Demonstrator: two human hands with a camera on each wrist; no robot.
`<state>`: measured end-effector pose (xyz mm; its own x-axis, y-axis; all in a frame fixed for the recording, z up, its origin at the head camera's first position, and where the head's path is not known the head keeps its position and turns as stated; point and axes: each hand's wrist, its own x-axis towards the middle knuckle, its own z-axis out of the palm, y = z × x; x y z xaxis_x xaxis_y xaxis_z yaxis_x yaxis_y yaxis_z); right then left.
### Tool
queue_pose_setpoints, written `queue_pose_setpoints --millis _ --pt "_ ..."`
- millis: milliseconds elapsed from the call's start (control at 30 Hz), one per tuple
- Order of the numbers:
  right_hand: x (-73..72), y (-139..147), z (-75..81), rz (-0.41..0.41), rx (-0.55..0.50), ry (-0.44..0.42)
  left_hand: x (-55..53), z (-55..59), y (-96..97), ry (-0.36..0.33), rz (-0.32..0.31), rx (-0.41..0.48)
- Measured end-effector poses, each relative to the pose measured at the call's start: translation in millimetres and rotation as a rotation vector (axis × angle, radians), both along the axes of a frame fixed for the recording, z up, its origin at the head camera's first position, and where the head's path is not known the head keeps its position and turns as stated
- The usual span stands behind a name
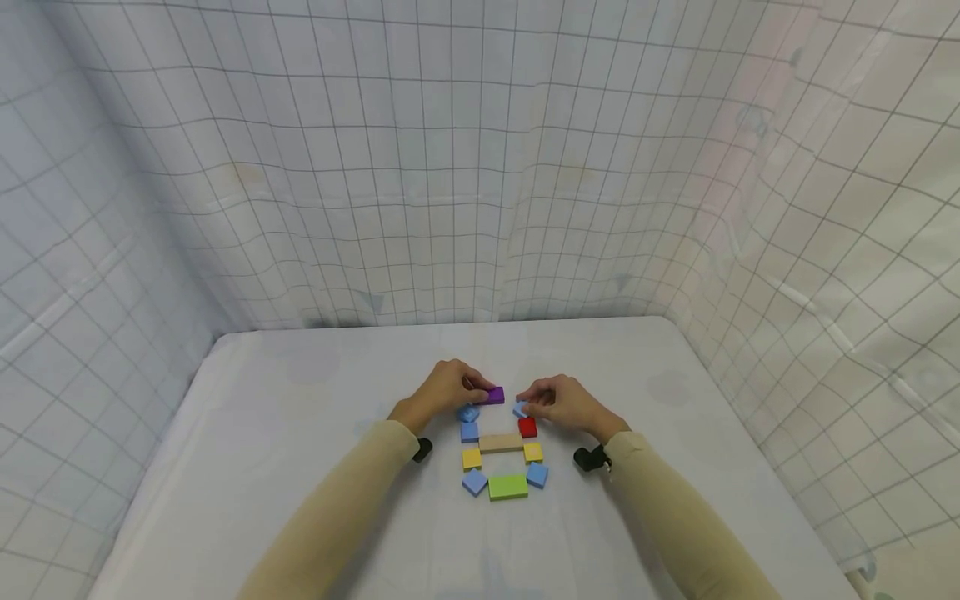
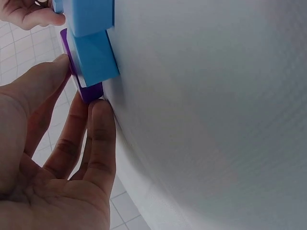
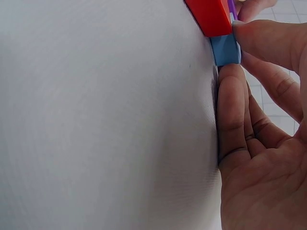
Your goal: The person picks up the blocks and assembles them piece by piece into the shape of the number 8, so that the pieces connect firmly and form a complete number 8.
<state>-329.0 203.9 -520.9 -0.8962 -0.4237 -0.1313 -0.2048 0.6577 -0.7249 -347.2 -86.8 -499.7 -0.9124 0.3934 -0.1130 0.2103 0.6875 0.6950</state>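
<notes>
At the far end of a ring of flat coloured blocks, my left hand [image 1: 448, 387] pinches a purple block [image 1: 492, 396] between thumb and fingers. In the left wrist view the purple block [image 2: 92, 94] lies right against a light blue block [image 2: 97, 57]. My right hand [image 1: 564, 402] pinches a small blue block [image 1: 520, 409], thumb on one face and fingertips at its end. Close beside that blue block [image 3: 225, 51], the right wrist view has a red block [image 3: 211, 17]. Part of each held block is hidden by fingers.
Nearer me are a blue block [image 1: 469, 432], a wooden plank [image 1: 501, 443], yellow blocks [image 1: 471, 459] on both sides, tilted blue blocks [image 1: 475, 482] and a green block [image 1: 508, 487]. A white table [image 1: 315, 467] carries them. Grid-patterned curtains [image 1: 450, 167] surround it.
</notes>
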Motion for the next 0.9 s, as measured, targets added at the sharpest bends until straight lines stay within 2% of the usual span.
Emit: queue_pose_setpoints --millis 33,233,267,600,900 --pt "0.1 0 -0.3 0.000 0.000 -0.001 -7.5 -12.3 -1.8 0.014 -0.014 0.006" --pt "-0.1 2 -2.4 0.025 0.008 0.040 -5.4 -11.0 -2.4 0.016 -0.043 0.019" --pt "-0.3 2 -2.9 0.028 0.011 0.045 3.2 1.8 0.1 0.000 -0.030 0.016" --pt "-1.6 3 -4.3 0.034 0.012 0.054 6.4 -0.4 4.4 -0.014 -0.016 0.046" --pt "-2.1 3 -4.8 0.043 0.005 0.070 7.1 -0.7 5.5 -0.008 -0.036 0.050"
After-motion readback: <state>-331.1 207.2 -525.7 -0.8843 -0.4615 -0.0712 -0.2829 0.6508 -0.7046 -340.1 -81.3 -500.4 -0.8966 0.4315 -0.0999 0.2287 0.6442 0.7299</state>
